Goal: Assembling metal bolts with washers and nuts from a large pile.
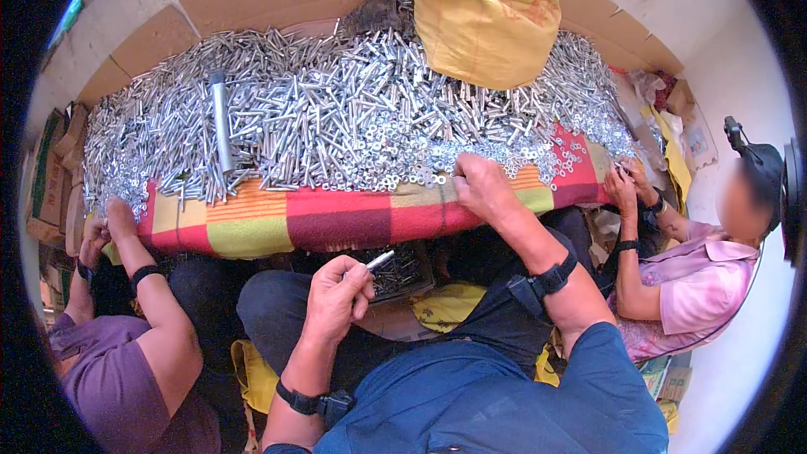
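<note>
My left hand [336, 298] is closed around a silvery metal bolt [381, 261], which sticks out past the thumb and forefinger, tilted up to the right. It is held over my lap, in front of the table edge. My right hand [483, 189] reaches to the front of the pile, its fingers curled together among small washers and nuts [412, 170]. What those fingertips hold, if anything, is hidden by the hand. A wide heap of loose metal bolts [328, 101] spreads behind, on a checked blanket [336, 219] of red, green, tan and maroon.
A thick metal tube [221, 126] stands out on the heap. A yellow sack [483, 17] covers its back. Under the blanket edge is a box of dark metal pieces [403, 273]. Co-workers sit on both sides, their hands [118, 223] at the left end and hands [626, 185] at the right.
</note>
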Tool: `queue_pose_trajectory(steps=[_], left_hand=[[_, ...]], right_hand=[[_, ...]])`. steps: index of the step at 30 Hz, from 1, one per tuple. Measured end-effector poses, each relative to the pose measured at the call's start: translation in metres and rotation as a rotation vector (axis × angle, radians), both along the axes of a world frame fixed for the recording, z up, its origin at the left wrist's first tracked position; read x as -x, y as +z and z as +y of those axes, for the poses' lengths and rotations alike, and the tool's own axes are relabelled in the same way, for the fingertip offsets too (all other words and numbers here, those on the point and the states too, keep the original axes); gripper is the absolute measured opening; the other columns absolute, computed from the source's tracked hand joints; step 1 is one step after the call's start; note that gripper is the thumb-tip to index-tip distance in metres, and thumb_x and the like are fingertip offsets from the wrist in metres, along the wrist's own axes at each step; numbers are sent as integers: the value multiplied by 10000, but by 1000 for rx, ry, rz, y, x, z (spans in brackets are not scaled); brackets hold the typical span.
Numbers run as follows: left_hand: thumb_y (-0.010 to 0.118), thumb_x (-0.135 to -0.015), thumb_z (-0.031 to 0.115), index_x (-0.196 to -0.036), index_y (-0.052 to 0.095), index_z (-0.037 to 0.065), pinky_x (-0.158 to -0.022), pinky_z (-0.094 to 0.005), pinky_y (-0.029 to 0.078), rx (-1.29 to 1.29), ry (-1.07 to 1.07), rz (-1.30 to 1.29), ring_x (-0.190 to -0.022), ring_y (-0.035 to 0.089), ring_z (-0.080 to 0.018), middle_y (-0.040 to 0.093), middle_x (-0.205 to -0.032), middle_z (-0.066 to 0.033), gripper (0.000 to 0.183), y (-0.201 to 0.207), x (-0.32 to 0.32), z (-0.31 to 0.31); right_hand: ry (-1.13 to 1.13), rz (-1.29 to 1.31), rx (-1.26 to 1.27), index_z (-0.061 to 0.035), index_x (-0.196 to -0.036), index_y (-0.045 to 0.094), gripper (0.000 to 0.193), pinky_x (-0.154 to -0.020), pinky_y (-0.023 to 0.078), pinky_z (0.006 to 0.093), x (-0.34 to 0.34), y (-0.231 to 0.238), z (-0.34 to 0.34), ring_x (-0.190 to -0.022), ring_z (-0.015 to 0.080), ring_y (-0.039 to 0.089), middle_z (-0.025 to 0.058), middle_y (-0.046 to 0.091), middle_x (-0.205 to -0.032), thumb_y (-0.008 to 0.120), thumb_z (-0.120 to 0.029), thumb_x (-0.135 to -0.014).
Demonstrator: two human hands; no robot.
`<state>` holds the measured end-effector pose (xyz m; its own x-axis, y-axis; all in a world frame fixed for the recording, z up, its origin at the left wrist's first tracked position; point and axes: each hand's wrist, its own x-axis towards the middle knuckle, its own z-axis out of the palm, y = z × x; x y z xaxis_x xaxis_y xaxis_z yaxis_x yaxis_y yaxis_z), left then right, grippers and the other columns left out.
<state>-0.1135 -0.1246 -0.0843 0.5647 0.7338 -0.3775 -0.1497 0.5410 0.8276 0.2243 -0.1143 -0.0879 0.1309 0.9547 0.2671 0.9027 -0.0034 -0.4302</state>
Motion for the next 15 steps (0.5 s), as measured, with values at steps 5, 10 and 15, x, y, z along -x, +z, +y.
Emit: queue_pose_trajectory(steps=[5, 10, 15], left_hand=[[613, -1009, 259, -860, 572, 62, -372, -225, 311, 2, -5, 22, -420, 466, -87, 633, -697, -77, 251, 2, -1, 1], [604, -1014, 246, -860, 572, 63, -375, -226, 314, -3, -7, 14, -420, 466, -88, 635, -699, -76, 241, -1, -1, 1], [599, -1018, 240, -861, 574, 65, -375, -222, 317, 2, -2, -7, -420, 465, -86, 636, -702, -74, 237, -2, 1, 1]], right_hand=[[42, 44, -3, 18, -815, 630, 60, -731, 522, 507, 8, 10, 8, -794, 440, 658, 248, 651, -796, 630, -41, -806], [48, -1, -20, 13, -826, 644, 63, -735, 528, 503, 8, -13, 13, -801, 436, 662, 244, 653, -798, 637, -44, -801], [38, -68, 40, 6, -844, 650, 73, -749, 534, 496, 10, -9, 16, -810, 439, 658, 244, 655, -827, 646, -51, -797]])
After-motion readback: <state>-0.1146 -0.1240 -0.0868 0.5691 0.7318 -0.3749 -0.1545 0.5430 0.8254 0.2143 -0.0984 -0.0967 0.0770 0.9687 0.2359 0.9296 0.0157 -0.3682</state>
